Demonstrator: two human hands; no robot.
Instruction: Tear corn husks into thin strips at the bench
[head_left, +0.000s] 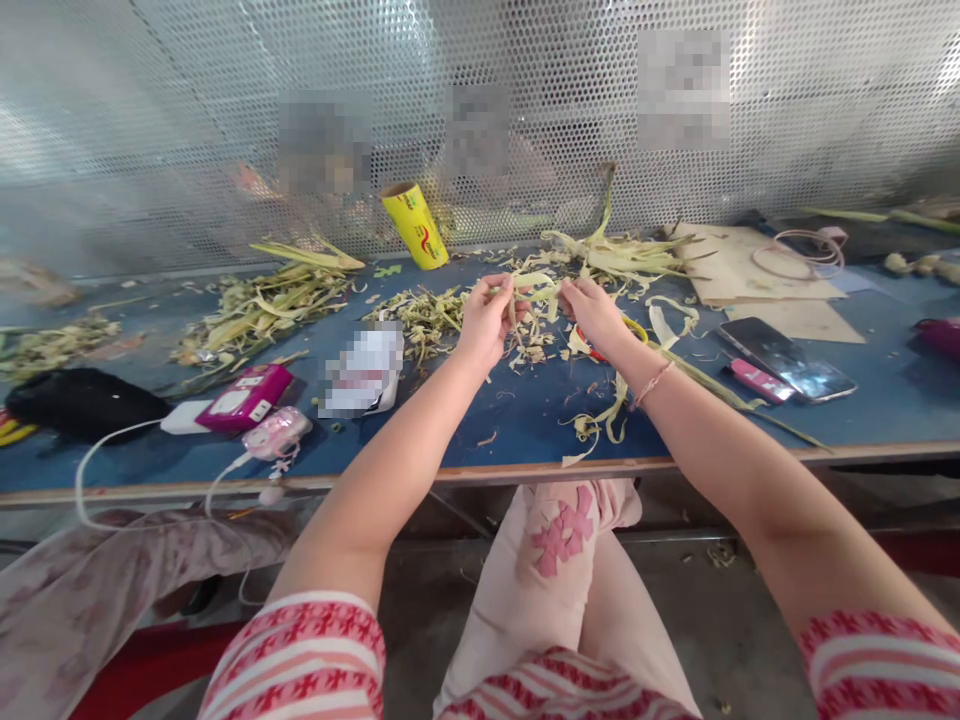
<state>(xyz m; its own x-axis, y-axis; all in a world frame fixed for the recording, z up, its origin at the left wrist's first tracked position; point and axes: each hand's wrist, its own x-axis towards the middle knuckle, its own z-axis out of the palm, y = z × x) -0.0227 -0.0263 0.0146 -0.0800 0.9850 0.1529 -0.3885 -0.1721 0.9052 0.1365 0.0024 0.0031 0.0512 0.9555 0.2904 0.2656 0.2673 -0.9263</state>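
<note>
Above the table, both of my hands are closed on a pale green plant strip (536, 290), which spans the short gap between them. My left hand (491, 315) pinches its left end. My right hand (591, 308) has its fingers together at the right end. Under my hands lies a pile of pale, curled plant scraps (435, 315), running to the left. Just beyond my right hand rests a bundle of longer pale stalks and leaves (615, 255). A yellow and red loop (637, 328), perhaps a tool handle, is partly hidden by my right wrist.
A yellow cardboard tube (416, 225) stands tilted by the perforated metal panel (525, 60). Left lie more plant scraps (277, 300), a magenta box (246, 397) with cables and a black pouch (86, 403). A phone (787, 358) and brown paper sheets (757, 262) lie right.
</note>
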